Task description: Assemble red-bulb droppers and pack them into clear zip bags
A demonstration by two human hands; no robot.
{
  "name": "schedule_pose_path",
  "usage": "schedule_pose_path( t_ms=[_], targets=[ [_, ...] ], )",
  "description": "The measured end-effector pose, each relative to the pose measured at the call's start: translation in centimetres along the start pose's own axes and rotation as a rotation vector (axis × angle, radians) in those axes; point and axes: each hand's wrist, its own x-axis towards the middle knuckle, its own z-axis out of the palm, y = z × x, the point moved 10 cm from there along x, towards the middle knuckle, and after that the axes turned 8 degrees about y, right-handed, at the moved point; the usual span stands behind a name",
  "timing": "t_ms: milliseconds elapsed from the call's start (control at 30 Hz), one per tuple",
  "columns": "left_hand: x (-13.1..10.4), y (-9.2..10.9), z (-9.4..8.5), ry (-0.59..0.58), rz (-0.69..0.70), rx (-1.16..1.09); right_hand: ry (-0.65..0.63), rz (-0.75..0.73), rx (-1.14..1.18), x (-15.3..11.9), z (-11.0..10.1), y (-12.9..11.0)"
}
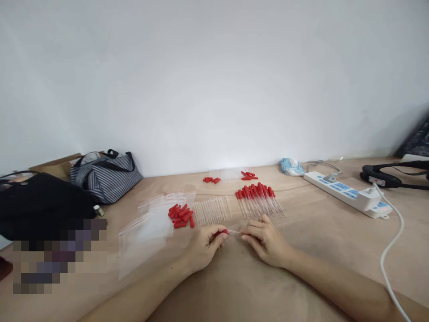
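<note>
Red dropper bulb (225,231) and clear pipette tube (235,232) in line, lower centre.
Left hand (208,242) pinches the bulb; right hand (265,238) has fingertips closed on the tube, its long axis running left-right between them.

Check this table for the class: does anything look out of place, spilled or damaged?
Nothing looks plainly spilled or damaged. The oddest thing is the white cable plugged into the power strip: it crosses over the right forearm in this view, so it might snag. A pixelated patch at lower left hides whatever lies there.
</note>
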Motion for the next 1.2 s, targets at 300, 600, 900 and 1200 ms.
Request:
schedule_pose_path(
  t_ms=[300,600,900,1200],
  targets=[
    [-0.4,2.6,0.2,-0.077,0.13,0.178,-0.05,-0.168,-0.153,-0.4,0.4,-1.0],
    [-0.7,3.5,0.8,-0.118,0.235,0.184,-0.03,-0.142,-0.081,-0.1,0.8,-1.7],
    [-0.6,3.3,0.8,-0.101,0.243,0.186,-0.063,-0.119,-0.175,0.2,0.7,-1.6],
    [-1.0,1.4,-4.5,0.318,0.231,0.411,0.079,0.273,-0.271,1.8,-1.3,4.5]
  ],
)
